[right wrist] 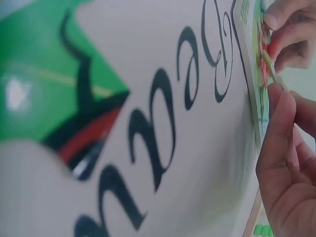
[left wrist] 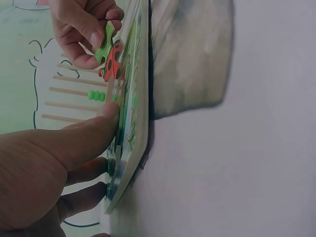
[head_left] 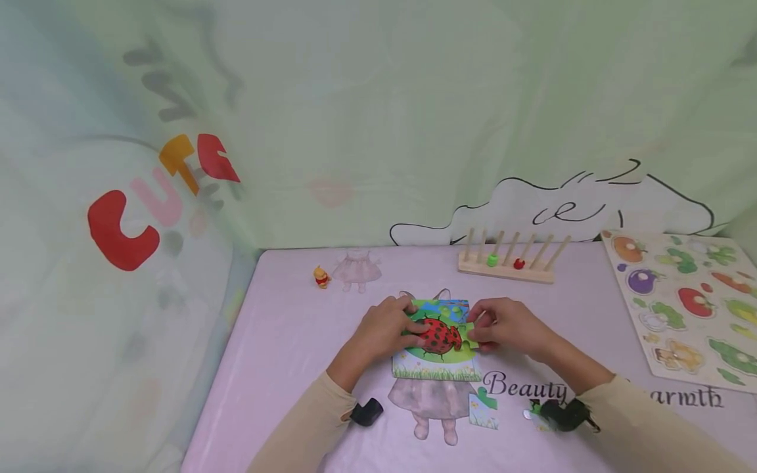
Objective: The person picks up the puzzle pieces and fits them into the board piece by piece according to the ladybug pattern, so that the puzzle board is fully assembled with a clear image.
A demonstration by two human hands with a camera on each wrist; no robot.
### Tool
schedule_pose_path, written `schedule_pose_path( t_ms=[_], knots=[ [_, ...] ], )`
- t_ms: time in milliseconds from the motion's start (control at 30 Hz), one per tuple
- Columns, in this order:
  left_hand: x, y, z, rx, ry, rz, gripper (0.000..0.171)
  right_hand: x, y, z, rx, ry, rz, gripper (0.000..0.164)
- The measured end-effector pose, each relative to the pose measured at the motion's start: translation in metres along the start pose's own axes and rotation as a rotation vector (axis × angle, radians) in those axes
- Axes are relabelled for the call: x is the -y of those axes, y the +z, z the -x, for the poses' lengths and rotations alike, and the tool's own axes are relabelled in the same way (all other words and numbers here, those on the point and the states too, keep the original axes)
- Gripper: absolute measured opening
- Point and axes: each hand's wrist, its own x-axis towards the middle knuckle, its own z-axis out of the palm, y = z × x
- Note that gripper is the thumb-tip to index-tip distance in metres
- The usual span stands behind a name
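Observation:
A ladybug jigsaw puzzle (head_left: 434,373) lies on the table between the hands, with a red, black-spotted ladybug (head_left: 436,336) at its middle. My left hand (head_left: 384,326) rests on the puzzle's left part, fingers spread over its face. At the right edge, my right hand (head_left: 505,328) pinches a green puzzle piece (left wrist: 105,43) between thumb and fingers. From the left wrist, a red spotted part (left wrist: 114,61) shows tilted up right beside that piece. In the right wrist view the pinched piece (right wrist: 272,68) stands edge-on against the puzzle face.
Loose puzzle pieces (head_left: 483,410) lie near the front, one partly behind the right wrist camera (head_left: 564,415). Toward the back stand a wooden peg rack (head_left: 505,268) with green and red beads and a small yellow bear figure (head_left: 321,277). A vegetable puzzle board (head_left: 674,282) lies right.

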Motion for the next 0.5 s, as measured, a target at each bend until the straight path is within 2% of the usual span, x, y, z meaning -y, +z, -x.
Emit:
schedule_pose_path(
  t_ms=[133,233,500],
  knots=[
    [0.000,0.002,-0.001,0.001,0.001,-0.005,0.035,0.001,0.004,-0.002,-0.020,0.040,0.002,0.021],
    [0.001,0.003,-0.002,-0.001,0.005,-0.010,0.034,0.003,0.008,-0.003,-0.022,0.031,0.007,0.021],
    [0.001,0.003,-0.002,-0.002,0.013,-0.017,0.035,0.012,0.016,-0.004,-0.078,0.046,0.097,0.018]
  ],
)
